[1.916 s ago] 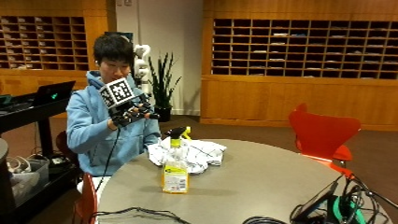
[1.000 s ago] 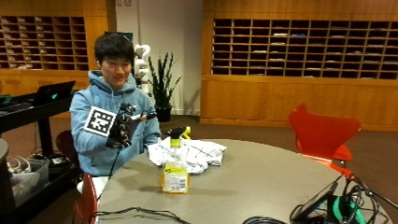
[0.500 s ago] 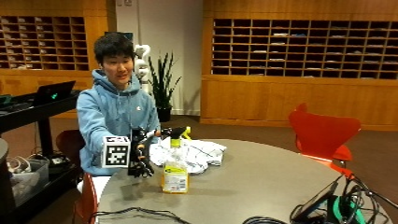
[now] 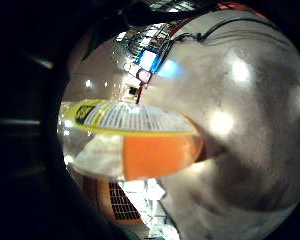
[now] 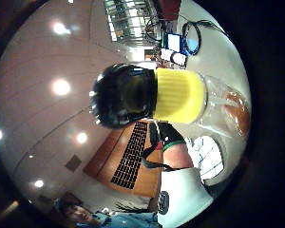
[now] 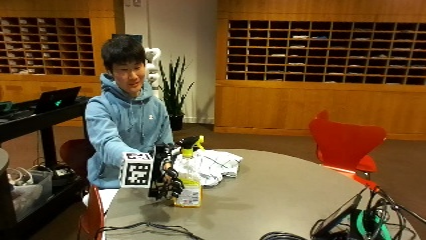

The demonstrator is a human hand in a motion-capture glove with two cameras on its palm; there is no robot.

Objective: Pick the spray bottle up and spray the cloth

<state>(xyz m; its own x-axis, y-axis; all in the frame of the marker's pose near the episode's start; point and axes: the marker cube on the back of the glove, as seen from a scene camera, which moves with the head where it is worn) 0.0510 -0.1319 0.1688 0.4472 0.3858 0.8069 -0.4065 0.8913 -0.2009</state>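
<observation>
Outside view: the spray bottle (image 6: 189, 185) stands upright on the round worktop (image 6: 286, 195), just in front of the white cloth (image 6: 212, 166). The gloved right hand (image 6: 168, 181) is against the bottle's side; whether its fingers grasp it cannot be determined.

Thumb-side palm view: the bottle's yellow collar and black nozzle fill the centre.

Little-finger-side palm view: the bottle's label and orange liquid lie close to the palm.

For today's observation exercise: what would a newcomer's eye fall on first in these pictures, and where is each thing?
First, the spray bottle with its yellow collar and orange liquid, standing near the round table's edge. The gloved right hand is right beside it; whether it grips it cannot be told. Behind the bottle lies the crumpled white cloth, and a red chair stands across the table.
</observation>
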